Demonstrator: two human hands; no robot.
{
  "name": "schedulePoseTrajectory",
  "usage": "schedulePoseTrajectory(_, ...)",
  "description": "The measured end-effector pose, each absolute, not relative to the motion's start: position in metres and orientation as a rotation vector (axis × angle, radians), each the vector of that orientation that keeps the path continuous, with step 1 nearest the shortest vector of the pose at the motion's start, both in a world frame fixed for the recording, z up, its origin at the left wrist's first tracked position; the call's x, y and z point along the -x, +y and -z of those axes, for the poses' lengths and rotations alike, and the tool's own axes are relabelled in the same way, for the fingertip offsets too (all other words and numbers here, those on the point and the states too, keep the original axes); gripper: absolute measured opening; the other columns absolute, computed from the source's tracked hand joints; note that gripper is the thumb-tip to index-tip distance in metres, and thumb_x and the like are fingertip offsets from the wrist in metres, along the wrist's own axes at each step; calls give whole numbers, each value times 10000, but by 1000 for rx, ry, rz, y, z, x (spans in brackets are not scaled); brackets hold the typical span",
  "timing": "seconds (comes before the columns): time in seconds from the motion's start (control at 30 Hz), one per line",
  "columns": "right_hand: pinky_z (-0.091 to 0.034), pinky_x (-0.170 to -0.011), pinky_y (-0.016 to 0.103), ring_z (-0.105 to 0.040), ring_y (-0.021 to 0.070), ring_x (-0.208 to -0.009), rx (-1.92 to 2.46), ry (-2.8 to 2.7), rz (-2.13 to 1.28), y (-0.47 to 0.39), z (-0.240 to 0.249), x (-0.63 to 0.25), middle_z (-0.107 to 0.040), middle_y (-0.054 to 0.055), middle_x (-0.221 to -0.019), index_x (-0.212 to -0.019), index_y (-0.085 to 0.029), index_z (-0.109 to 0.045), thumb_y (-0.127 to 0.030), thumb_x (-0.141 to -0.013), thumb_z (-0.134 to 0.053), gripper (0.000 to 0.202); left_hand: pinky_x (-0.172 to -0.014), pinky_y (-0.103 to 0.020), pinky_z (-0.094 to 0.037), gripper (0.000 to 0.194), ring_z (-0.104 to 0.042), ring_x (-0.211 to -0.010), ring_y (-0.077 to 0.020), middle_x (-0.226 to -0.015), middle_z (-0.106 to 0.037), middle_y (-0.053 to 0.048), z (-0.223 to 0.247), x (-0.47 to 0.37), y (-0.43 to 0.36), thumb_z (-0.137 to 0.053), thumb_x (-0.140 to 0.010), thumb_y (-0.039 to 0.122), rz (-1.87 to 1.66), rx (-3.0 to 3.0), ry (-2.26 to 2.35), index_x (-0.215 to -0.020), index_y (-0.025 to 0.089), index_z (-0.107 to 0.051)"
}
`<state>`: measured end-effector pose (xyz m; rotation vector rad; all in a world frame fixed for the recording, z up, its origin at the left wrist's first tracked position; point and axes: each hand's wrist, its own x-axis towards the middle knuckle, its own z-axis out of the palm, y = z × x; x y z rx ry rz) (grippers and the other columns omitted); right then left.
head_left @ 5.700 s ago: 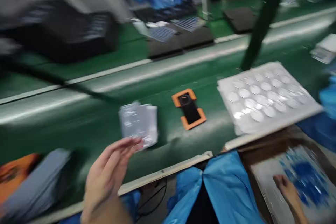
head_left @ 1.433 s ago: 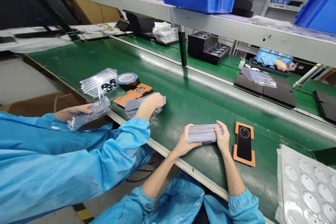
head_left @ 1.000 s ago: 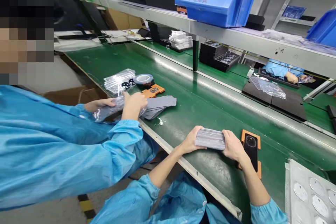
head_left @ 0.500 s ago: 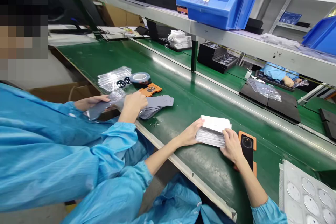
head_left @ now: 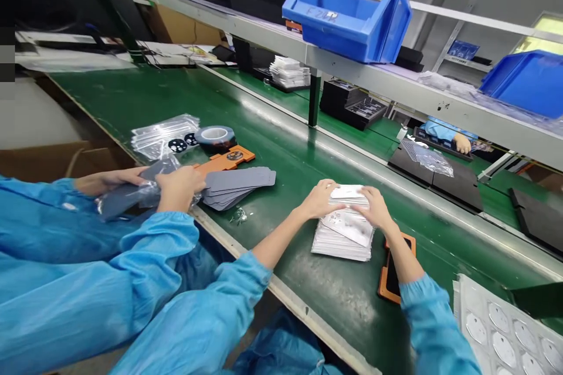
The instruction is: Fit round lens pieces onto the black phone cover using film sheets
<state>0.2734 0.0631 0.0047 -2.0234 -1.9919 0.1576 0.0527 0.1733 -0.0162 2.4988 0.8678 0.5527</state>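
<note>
A thick stack of thin white cards (head_left: 341,249) lies on the green bench, its top pieces fanned and uneven. My left hand (head_left: 322,200) is closed on the left side of its far end, fingers behind and thumb in front. On the right side of that same end, my right hand (head_left: 373,209) is curled the same way, its thumb close to the left one. Partly hidden under my right forearm is an orange holder (head_left: 389,287) with a dark phone-shaped piece in it.
At left, a co-worker's hands (head_left: 178,187) handle grey sheets in clear plastic. Nearby are a fan of grey sheets (head_left: 240,184), a tape roll (head_left: 215,136) and clear bags (head_left: 165,132). A tray of round pieces (head_left: 505,334) lies front right. A shelf with blue bins (head_left: 343,29) runs overhead.
Both my hands have moved from the stack's sides to its far end. The top card that lay flat has shifted, and the cards now look spread. My view has turned slightly right.
</note>
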Motion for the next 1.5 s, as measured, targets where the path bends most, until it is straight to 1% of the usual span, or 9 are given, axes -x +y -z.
schedulePoseTrajectory(0.1, -322, -1098, 488, -380, 308, -1378, 2173, -1936, -172, 123, -7, -275, -459, 137, -1483, -1407, -231, -508, -569, -966, -466, 557, -1155, -624, -188, 903, -225, -1465, -414, -1559, -358, -160, 23, -82, 187, -641, -730, 744, -400, -2503, 907, -1452, 249, -419)
schedulePoseTrajectory(0.4, -382, -962, 401, -550, 257, -1135, 2250, -2030, -120, 190, 39, -291, -624, 97, -1169, -1101, -251, -666, -593, -984, -383, 459, -1200, -558, -133, 718, -200, -1501, -332, -1578, -363, -110, 72, -86, 206, -559, -836, 676, -477, -2429, 971, -1416, 260, -480)
schedulePoseTrajectory(0.63, -385, -901, 373, -534, 270, -1131, 2272, -2113, -104, 247, 51, -302, -591, 116, -1181, -1125, -203, -571, -578, -952, -443, 433, -1213, -530, -98, 645, -250, -1472, -322, -1500, -460, -94, 83, -86, 213, -649, -789, 644, -688, -2302, 910, -1293, 250, -568)
schedulePoseTrajectory(0.77, -381, -894, 398, -569, 258, -1041, 2280, -2141, -122, 239, 56, -301, -618, 90, -1095, -1073, -211, -562, -599, -967, -362, 449, -1190, -502, -205, 576, -382, -1368, -326, -1345, -543, -111, 82, -86, 214, -717, -752, 577, -802, -2235, 912, -1186, 214, -608)
schedulePoseTrajectory(0.87, -393, -851, 360, -588, 236, -960, 2276, -2159, -138, 222, 54, -294, -630, 64, -981, -913, -218, -587, -609, -973, -324, 475, -1118, -504, -339, 637, -461, -1279, -343, -1295, -534, -137, 70, -80, 213, -739, -733, 542, -842, -2186, 936, -1241, 197, -568)
schedulePoseTrajectory(0.97, -405, -807, 307, -597, 222, -942, 2241, -2170, -140, 204, 50, -284, -634, 68, -955, -863, -217, -604, -606, -977, -324, 492, -1112, -527, -357, 744, -416, -1338, -371, -1405, -442, -174, 50, -62, 200, -748, -722, 553, -867, -2177, 962, -1328, 194, -509)
schedulePoseTrajectory(1.2, -410, -836, 294, -614, 233, -992, 2198, -2097, -166, 164, 44, -267, -646, 123, -1037, -1008, -177, -665, -592, -985, -340, 528, -1149, -727, -77, 1289, -15, -1501, -470, -1647, -106, -166, 54, -18, 87, -836, -467, 726, -537, -2527, 761, -1538, 342, -231)
schedulePoseTrajectory(1.37, -392, -914, 292, -574, 233, -1119, 2173, -2096, -207, 141, 36, -260, -629, 131, -1159, -1060, -178, -677, -616, -986, -329, 564, -1156, -720, -63, 1098, -74, -1509, -436, -1641, -134, -196, 76, -22, 51, -767, -658, 691, -536, -2598, 931, -1546, 302, -252)
schedulePoseTrajectory(1.5, -414, -848, 273, -623, 207, -1004, 2158, -2141, -284, 134, 30, -253, -670, 98, -1071, -1055, -195, -666, -633, -979, -346, 549, -1167, -713, -85, 1126, -126, -1498, -448, -1615, -214, -210, 82, -27, 53, -769, -617, 729, -682, -2621, 968, -1530, 263, -302)
